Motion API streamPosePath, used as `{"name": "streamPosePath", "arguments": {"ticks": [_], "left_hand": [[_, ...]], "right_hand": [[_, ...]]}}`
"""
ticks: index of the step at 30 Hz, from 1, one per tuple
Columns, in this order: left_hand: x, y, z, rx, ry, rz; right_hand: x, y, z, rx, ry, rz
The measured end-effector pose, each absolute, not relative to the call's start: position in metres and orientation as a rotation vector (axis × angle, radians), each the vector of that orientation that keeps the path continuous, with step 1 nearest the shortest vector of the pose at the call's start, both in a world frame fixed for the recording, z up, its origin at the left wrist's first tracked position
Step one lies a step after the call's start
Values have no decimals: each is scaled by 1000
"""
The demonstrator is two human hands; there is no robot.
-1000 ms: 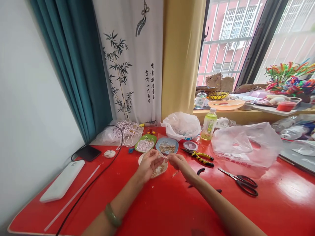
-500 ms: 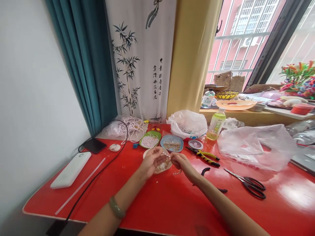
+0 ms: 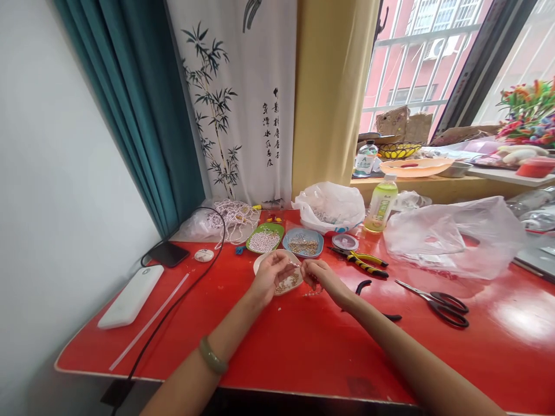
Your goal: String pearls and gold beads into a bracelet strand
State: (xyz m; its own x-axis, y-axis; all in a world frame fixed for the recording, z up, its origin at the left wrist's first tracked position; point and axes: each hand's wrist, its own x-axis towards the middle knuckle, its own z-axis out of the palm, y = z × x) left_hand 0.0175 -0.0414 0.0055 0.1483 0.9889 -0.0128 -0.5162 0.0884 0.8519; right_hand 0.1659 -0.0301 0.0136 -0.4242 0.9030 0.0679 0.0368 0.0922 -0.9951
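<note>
My left hand (image 3: 272, 275) is closed in a pinch over the white dish (image 3: 260, 266), which holds small gold beads (image 3: 288, 283). Close to its right, my right hand (image 3: 319, 277) pinches too. Between the fingertips runs a short strand of small pale beads (image 3: 295, 264), with each hand gripping a part of it. A beaded tail (image 3: 311, 294) hangs below my right hand near the tabletop. Behind the hands are a green dish of pinkish-white beads (image 3: 264, 241) and a blue dish (image 3: 319, 245) of gold and silvery pieces. A spool of clear thread (image 3: 346, 242) lies beside the blue dish.
Yellow-black pliers (image 3: 362, 263), black-handled pliers (image 3: 363, 286) partly behind my right forearm, and scissors (image 3: 437, 303) lie on the right. A bottle (image 3: 381, 203) and plastic bags (image 3: 451, 237) stand behind. Leftward are a power bank (image 3: 130, 296), phone (image 3: 168, 254), black cable (image 3: 182, 294) and bead strings (image 3: 236, 216).
The view has tilted slightly, so the table things sit a little higher. My hands stay at the bead strand, the right one turned slightly, and the hanging tail has shifted.
</note>
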Motion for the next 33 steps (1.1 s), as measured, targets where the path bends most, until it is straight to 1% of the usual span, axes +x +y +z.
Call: {"name": "streamPosePath", "arguments": {"ticks": [11,33], "left_hand": [[23,-43,8,864,740,1297],[24,-45,6,897,772,1276]], "right_hand": [[162,-36,20,-1028,-1617,1305],[162,-36,20,-1174,-1768,1210]]}}
